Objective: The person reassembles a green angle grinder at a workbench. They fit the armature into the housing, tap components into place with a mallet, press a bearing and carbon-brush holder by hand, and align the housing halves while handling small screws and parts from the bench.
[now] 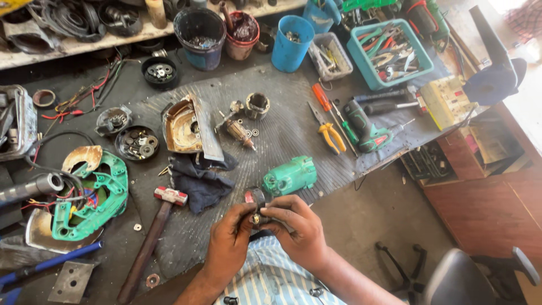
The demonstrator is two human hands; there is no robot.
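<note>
Both hands meet just above the near edge of the workbench. The left hand and right hand pinch a small dark metal part with a red patch between thumbs and fingertips, fingers pressed together around it. The part looks rigid, compact and possibly greasy; a hold on its outer body seems safest. A green motor housing lies just beyond; a hammer rests to the left.
</note>
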